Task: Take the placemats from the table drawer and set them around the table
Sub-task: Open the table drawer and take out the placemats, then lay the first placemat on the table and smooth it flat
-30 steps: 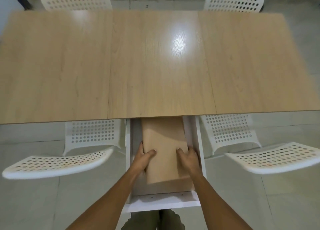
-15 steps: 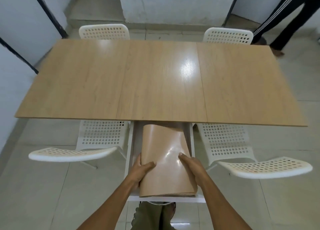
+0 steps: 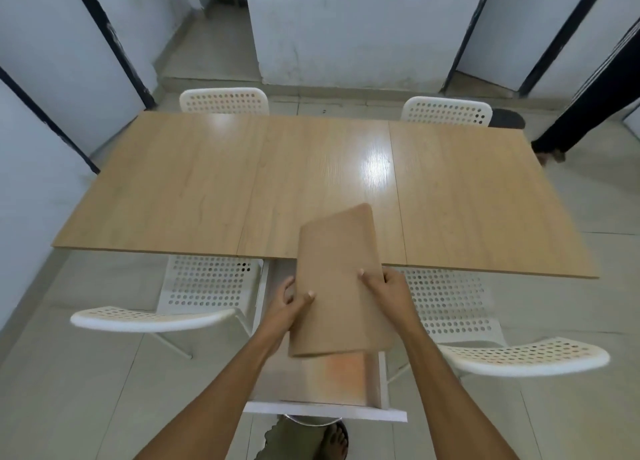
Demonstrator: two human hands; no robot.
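Over the open drawer (image 3: 322, 414) at the near edge of the wooden bench (image 3: 214, 182), the head view catches both hands clamped on a stack of tan placemats (image 3: 337, 286): the left hand (image 3: 289, 304) grips its left edge, thumb on top, and the right hand (image 3: 388, 286) grips its right edge. Held up off the drawer and tilted, the stack has its far end over the bench's near edge, while four white perforated chairs (image 3: 207, 286) stand around the bench, two near and two far.
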